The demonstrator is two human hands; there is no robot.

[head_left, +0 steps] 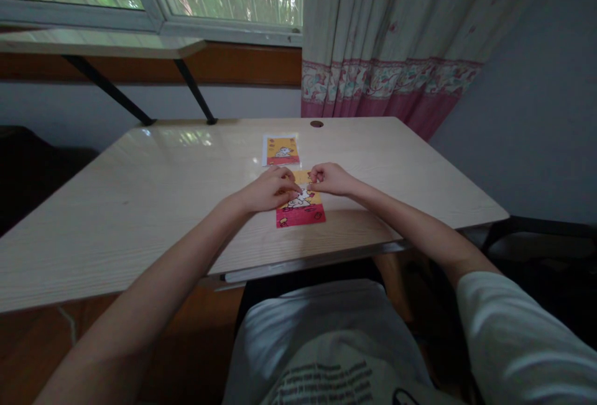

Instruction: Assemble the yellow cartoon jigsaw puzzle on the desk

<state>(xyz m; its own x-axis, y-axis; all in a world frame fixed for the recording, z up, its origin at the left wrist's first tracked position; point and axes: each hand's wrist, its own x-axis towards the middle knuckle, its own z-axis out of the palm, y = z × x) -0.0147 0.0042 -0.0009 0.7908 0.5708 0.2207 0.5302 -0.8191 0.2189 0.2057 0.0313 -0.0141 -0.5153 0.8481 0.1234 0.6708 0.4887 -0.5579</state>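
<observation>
**Left hand (270, 188) and right hand (332, 179) meet on the picture card (302, 213)**

Your desk (140, 206) is broad, with a pale wood-grain top, smooth and glossy. Near its front edge the thin, rectangular yellow-and-red card lies flat. A smaller second card (282, 150), shiny-bordered, lies just beyond. Your left hand curls over the top left corner; whether it grips, I cannot tell. Your right hand pinches the top right edge: pull unevenly and the card may skid or crease.
</observation>
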